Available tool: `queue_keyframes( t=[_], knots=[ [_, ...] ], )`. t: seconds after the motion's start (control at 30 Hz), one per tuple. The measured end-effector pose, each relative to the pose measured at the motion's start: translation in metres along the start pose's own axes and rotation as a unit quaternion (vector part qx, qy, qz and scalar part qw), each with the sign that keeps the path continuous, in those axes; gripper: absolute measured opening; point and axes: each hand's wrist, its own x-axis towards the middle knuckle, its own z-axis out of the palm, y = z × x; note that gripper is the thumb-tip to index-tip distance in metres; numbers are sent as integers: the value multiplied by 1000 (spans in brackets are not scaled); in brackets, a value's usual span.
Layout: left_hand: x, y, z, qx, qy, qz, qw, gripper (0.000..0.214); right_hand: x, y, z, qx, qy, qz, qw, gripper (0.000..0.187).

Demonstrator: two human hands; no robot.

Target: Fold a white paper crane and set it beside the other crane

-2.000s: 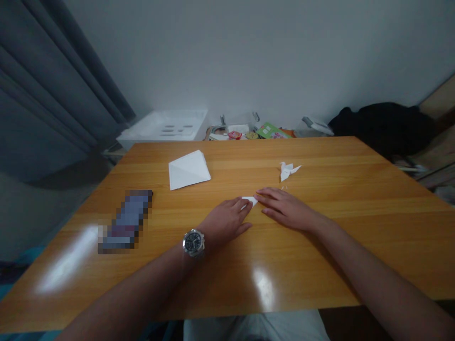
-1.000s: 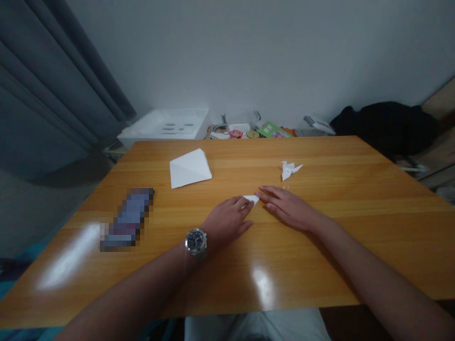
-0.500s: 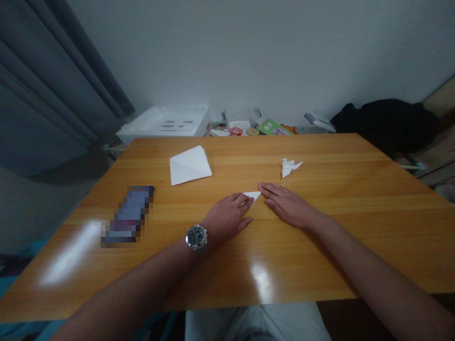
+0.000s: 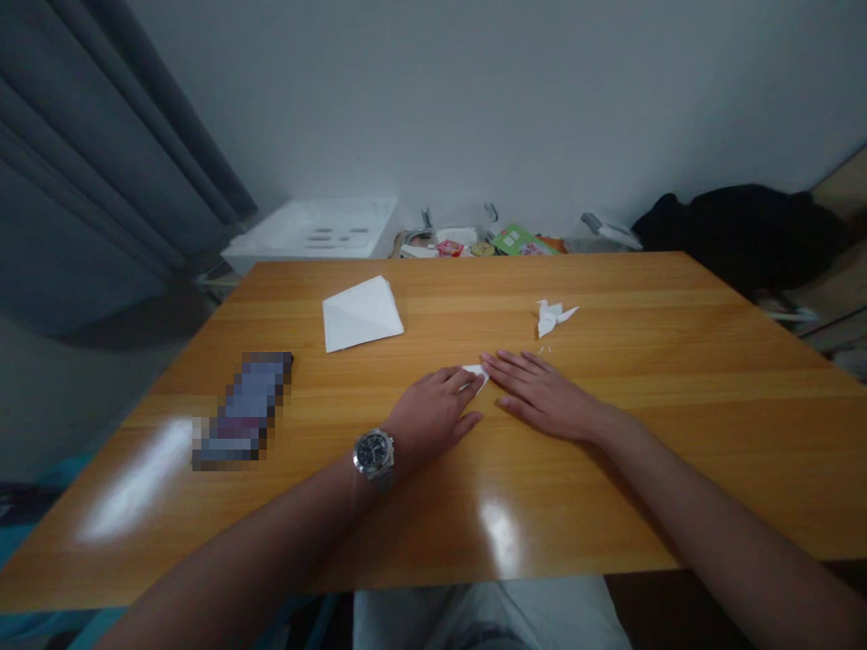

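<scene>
As it lies between them, folded paper [image 4: 477, 371] is pinned flat | left hand [image 4: 433, 412]: uncurled, palm-down, nearer | right hand [image 4: 542, 394]: uncurled, touching tip

Dim, glare on table [image 4: 501, 533]

A paper crane [image 4: 552, 316], white sheets [image 4: 360, 314] and a blurred object [image 4: 244, 411] lie on the table [image 4: 677, 379].
</scene>
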Motion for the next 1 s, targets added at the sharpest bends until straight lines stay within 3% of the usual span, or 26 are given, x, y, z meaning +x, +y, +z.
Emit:
queue_keyframes(
  t=[0.33,0.63,1.0],
  knots=[
    [0,0,6,13,-2,6,1000,53,-2,-2,1,-4,-16,2,1000,61],
    [-1,-7,2,12,-23,52,998,57,-2,1,4,4,-8,-2,1000,62],
    [-2,-5,4,6,-26,47,999,55,-1,-3,2,-17,-13,-2,1000,68]
  ],
)
